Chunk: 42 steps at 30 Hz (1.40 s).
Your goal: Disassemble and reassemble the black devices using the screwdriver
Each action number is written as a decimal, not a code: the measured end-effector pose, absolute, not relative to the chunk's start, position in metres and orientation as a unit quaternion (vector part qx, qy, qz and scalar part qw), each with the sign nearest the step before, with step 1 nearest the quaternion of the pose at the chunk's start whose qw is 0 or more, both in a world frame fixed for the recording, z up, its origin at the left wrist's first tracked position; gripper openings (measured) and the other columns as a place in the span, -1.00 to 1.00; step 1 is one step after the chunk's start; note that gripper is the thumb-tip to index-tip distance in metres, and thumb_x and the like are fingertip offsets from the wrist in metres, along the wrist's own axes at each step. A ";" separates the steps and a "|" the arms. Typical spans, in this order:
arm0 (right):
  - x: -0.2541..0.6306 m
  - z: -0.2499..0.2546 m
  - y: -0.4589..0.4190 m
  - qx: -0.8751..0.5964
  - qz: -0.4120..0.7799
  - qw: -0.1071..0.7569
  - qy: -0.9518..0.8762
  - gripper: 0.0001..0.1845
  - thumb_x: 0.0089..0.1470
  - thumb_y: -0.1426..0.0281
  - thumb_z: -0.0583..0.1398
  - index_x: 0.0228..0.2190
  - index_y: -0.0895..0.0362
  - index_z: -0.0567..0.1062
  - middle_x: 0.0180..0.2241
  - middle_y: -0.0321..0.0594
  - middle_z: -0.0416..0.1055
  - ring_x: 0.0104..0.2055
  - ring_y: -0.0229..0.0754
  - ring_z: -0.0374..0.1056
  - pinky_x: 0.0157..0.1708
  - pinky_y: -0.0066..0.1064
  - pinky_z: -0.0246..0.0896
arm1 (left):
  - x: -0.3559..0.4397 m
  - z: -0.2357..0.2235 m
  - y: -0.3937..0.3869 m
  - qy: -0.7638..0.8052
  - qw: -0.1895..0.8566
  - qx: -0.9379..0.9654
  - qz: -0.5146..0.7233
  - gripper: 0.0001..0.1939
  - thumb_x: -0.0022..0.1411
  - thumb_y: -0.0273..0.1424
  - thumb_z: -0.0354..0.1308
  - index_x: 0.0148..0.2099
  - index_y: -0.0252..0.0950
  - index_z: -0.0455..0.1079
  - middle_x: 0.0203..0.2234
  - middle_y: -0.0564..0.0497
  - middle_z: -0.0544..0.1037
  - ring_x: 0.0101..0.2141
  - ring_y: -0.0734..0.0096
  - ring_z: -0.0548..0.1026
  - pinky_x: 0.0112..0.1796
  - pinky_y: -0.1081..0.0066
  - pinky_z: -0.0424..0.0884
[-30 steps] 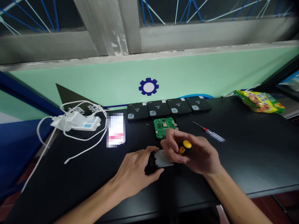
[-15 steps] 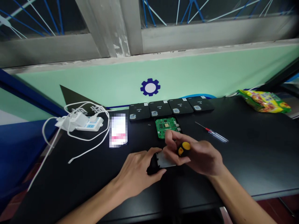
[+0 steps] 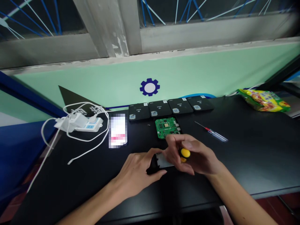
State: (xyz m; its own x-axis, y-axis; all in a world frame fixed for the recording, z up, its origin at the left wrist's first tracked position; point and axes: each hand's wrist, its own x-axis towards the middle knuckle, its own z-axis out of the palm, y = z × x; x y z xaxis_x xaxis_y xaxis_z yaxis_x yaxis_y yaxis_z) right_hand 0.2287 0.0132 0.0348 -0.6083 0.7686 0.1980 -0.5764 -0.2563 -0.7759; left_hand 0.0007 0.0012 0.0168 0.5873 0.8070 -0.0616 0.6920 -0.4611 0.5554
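Note:
My right hand (image 3: pixel 191 153) is closed round a screwdriver (image 3: pixel 185 153) with a yellow and black handle; its tip is hidden behind the fingers. Below it lies a black case part with a silver metal plate (image 3: pixel 164 160). Thumb and fingers of my left hand (image 3: pixel 140 167) grip this case part by its left side, pressing it to the table. Just beyond, a green circuit board (image 3: pixel 165 126) sits in a black case half, partly covered by my right hand.
Several black boxes (image 3: pixel 138 112) line the back of the table (image 3: pixel 91 184). A clear-handled screwdriver (image 3: pixel 217 135) lies right, a snack bag (image 3: pixel 264 100) farther off. At left are a lit phone (image 3: pixel 118 131), a power strip (image 3: pixel 90 125) and a loose white cable (image 3: pixel 82 154).
My right hand has turned the screwdriver handle, its fingers shifting round the grip. The left hand stays on the case part. The view has moved very slightly.

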 end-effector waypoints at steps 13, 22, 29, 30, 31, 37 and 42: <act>0.226 0.032 0.010 -0.021 0.855 0.348 -0.383 -0.66 0.03 0.32 0.42 -0.20 0.16 0.47 -0.50 -0.44 0.28 -0.60 -0.36 -0.03 -0.49 -0.43 -0.09 | -0.003 0.008 0.002 0.417 0.285 0.851 0.143 -0.55 0.39 -0.18 0.42 0.22 -0.12 0.42 -0.56 0.29 0.29 -0.60 0.42 0.28 -0.48 0.43 0.07; 0.229 0.033 0.011 -0.077 0.797 0.377 -0.466 -0.56 0.28 0.21 0.15 -0.46 0.24 0.62 -0.65 -0.27 0.32 -0.64 -0.27 0.04 -0.49 -0.31 -0.07 | -0.003 0.010 0.002 0.416 0.306 0.841 0.161 -0.42 0.32 -0.21 0.48 0.29 -0.17 0.41 -0.57 0.33 0.18 -0.61 0.47 0.25 -0.52 0.48 0.09; 0.231 0.039 0.016 -0.001 0.778 0.471 -0.415 -0.39 0.38 0.08 0.03 -0.63 0.10 0.40 -0.73 -0.39 -0.04 -0.60 -0.24 -0.04 -0.41 -0.28 -0.02 | -0.005 0.004 0.003 0.355 0.274 0.858 0.252 -0.72 0.48 -0.19 0.37 0.11 -0.21 0.59 -0.57 0.28 0.26 -0.61 0.52 0.18 -0.53 0.45 0.11; 0.231 0.040 0.016 0.002 0.780 0.475 -0.408 -0.38 0.39 0.06 0.03 -0.65 0.09 0.35 -0.72 -0.39 -0.06 -0.59 -0.24 -0.05 -0.40 -0.28 -0.01 | -0.005 0.004 0.003 0.345 0.273 0.859 0.262 -0.75 0.51 -0.20 0.34 0.09 -0.21 0.61 -0.57 0.26 0.31 -0.61 0.52 0.21 -0.53 0.45 0.13; 0.231 0.041 0.017 0.001 0.781 0.477 -0.403 -0.38 0.38 0.05 0.03 -0.65 0.08 0.31 -0.72 -0.39 -0.05 -0.59 -0.23 -0.06 -0.40 -0.28 0.00 | -0.005 0.004 0.003 0.336 0.276 0.860 0.269 -0.78 0.54 -0.21 0.32 0.08 -0.21 0.63 -0.56 0.23 0.37 -0.60 0.52 0.25 -0.52 0.45 0.17; 0.232 0.044 0.018 -0.016 0.775 0.488 -0.402 -0.38 0.37 0.03 0.04 -0.65 0.08 0.26 -0.67 -0.36 0.00 -0.55 -0.21 -0.01 -0.37 -0.26 0.01 | -0.005 0.004 0.003 0.303 0.302 0.858 0.284 -0.84 0.60 -0.32 0.25 -0.04 -0.23 0.64 -0.42 0.12 0.62 -0.46 0.50 0.51 -0.36 0.47 0.38; 0.231 0.044 0.018 -0.029 0.766 0.503 -0.400 -0.39 0.37 0.04 0.06 -0.65 0.07 0.27 -0.65 -0.36 0.01 -0.53 -0.21 -0.02 -0.35 -0.25 0.02 | -0.005 0.003 0.005 0.332 0.292 0.853 0.278 -0.74 0.55 -0.16 0.30 0.00 -0.24 0.63 -0.58 0.27 0.18 -0.59 0.53 0.14 -0.52 0.45 0.11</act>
State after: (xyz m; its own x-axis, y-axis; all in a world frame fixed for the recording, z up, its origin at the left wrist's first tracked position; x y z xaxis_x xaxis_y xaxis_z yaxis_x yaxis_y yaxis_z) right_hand 0.2313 0.0180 0.0440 -0.4924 0.7935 0.3578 -0.7471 -0.1744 -0.6414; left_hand -0.0050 0.0049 0.0025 0.6253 0.7283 0.2802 0.4036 -0.6092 0.6826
